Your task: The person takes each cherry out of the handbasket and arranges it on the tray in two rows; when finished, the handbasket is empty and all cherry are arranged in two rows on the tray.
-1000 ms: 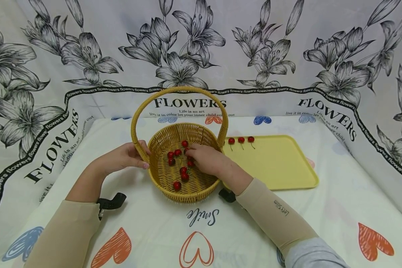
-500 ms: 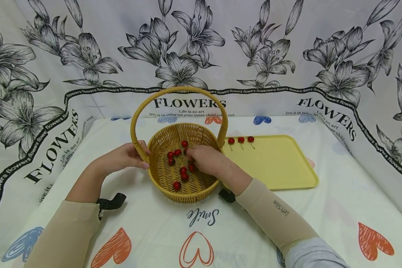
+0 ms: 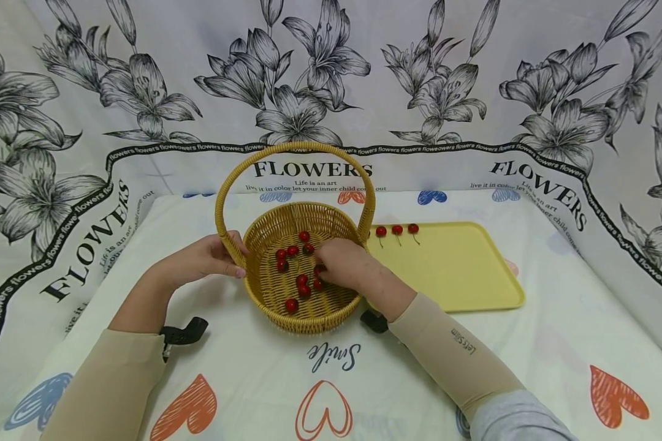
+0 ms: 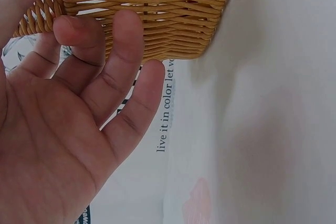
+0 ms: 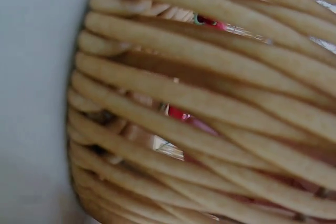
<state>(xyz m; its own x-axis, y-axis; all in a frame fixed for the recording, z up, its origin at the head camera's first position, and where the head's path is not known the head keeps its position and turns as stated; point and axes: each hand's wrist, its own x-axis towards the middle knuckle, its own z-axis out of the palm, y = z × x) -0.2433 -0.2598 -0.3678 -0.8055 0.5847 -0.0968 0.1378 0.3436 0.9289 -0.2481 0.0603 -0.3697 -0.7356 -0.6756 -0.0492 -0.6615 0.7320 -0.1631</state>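
In the head view a golden woven basket [image 3: 287, 320] with a tall arched handle stands mid-table. My left hand [image 3: 212, 257] holds the left side of the basket where the handle meets the rim; in the left wrist view its thumb and fingers bend about the weave. Inside the basket lie several red cherries [image 3: 291, 305]. Among them, at the right side of the bowl, reaches my right hand [image 3: 344, 264], knuckles up. One dark red cherry [image 3: 319, 269] is right at its fingers. Its fingertips are hidden, and the right wrist view is mostly filled by the basket wall [image 5: 199, 93].
A yellow tray [image 3: 447, 269] lies to the right of the basket, partly behind its rim. Along its far edge sit several cherries [image 3: 397, 230] with stems. A white printed cloth [image 3: 254, 380] covers the table, and a flowered curtain [image 3: 397, 110] hangs behind.
My right hand has shifted slightly right within the basket, uncovering a cherry near the back. The cherries by its fingers have moved a little toward the front. My left hand stays put.
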